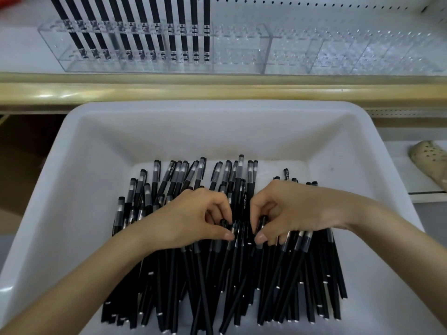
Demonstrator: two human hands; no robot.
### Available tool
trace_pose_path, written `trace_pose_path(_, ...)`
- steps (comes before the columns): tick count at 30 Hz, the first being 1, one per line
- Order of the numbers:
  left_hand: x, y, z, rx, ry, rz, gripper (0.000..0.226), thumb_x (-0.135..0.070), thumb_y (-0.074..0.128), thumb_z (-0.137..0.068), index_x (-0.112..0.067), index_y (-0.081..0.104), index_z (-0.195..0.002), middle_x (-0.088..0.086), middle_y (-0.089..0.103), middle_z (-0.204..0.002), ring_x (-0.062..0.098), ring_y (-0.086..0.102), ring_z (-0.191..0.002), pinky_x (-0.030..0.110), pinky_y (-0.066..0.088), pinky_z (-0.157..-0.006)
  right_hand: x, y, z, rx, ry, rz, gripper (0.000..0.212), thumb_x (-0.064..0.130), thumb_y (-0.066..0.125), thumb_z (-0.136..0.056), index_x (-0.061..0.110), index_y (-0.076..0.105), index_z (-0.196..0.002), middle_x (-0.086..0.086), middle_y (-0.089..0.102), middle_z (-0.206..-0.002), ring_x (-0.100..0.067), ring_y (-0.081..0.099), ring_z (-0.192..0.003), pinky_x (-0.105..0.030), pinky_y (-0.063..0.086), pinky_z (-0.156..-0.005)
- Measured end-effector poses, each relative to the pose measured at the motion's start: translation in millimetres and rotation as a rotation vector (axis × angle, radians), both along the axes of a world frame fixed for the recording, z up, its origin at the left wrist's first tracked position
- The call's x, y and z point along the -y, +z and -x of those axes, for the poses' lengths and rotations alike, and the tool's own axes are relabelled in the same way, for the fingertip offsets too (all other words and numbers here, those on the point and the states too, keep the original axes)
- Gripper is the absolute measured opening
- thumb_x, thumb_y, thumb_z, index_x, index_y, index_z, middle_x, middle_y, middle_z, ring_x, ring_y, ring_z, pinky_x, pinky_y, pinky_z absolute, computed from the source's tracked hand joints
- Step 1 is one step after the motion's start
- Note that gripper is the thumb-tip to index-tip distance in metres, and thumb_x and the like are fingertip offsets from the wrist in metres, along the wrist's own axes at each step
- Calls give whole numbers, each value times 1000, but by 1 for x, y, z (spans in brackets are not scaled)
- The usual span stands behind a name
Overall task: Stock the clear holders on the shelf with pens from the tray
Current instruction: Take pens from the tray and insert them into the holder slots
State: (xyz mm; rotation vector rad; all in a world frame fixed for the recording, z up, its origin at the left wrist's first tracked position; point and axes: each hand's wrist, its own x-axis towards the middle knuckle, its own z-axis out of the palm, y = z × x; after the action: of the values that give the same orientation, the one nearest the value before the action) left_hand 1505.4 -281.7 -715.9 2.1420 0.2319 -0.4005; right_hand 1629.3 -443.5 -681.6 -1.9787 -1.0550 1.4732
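A white tray holds a big pile of black pens with clear caps, lying mostly lengthwise. My left hand and my right hand are both down on the pile near its middle, fingers curled. Each hand pinches pens between thumb and fingertips. On the shelf behind stand clear holders. The left holder carries two rows of upright black pens. The holders to the right hold no pens.
A gold-coloured shelf edge runs between tray and holders. White perforated backboard lies behind the holders. A beige perforated shoe shows at the right, below the shelf.
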Motion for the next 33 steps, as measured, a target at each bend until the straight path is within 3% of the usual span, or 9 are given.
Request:
trace_pose_path(4, -1, 0, 0, -15, 59, 51, 19, -27, 83, -69, -25, 67, -80, -7, 68, -71, -2, 61, -65, 9, 43, -60, -1, 4, 2, -64, -44, -24, 5, 8, 71, -83, 11, 66, -83, -3, 70, -74, -14, 68, -67, -19, 52, -56)
trace_pose_path(8, 0, 12, -2, 47, 206, 219, 22, -18, 85, -65, -15, 68, -78, -5, 67, -63, 3, 59, -59, 11, 47, -62, -2, 11, 3, -121, -101, -38, 6, 11, 70, -84, 10, 65, -87, -13, 70, -87, -22, 71, -74, -23, 54, -58)
trace_pose_path(12, -8, 25, 0, 89, 325, 369, 27, -27, 81, -55, -16, 67, -75, 3, 72, -72, 9, 65, -65, 20, 48, -71, 0, 18, 0, -160, -162, -84, 7, 12, 70, -83, 10, 64, -87, -21, 70, -94, -23, 71, -74, -23, 54, -58)
trace_pose_path(19, -15, 32, -1, 166, 506, 631, 31, -24, 79, -51, -13, 68, -79, 15, 74, -88, 21, 71, -78, 22, 56, -67, 1, 27, -8, -276, -402, -273, 12, 13, 74, -67, 12, 72, -79, -20, 72, -94, -11, 66, -66, -16, 51, -58)
trace_pose_path(26, -33, 64, -4, 412, 587, 651, 31, -17, 68, -65, -7, 66, -95, 10, 75, -93, 20, 72, -91, 24, 58, -72, -4, 33, -21, -263, -623, -542, 31, 16, 68, -69, 7, 72, -98, -9, 74, -93, -5, 63, -73, -13, 49, -65)
trace_pose_path(33, -50, 113, -8, 601, 520, 504, 20, -25, 54, -81, -17, 55, -99, 11, 75, -93, 25, 73, -87, 31, 59, -67, -24, 93, -40, -111, -530, -793, 33, 32, 62, -75, 17, 74, -102, -7, 71, -92, -10, 55, -65, -18, 45, -57)
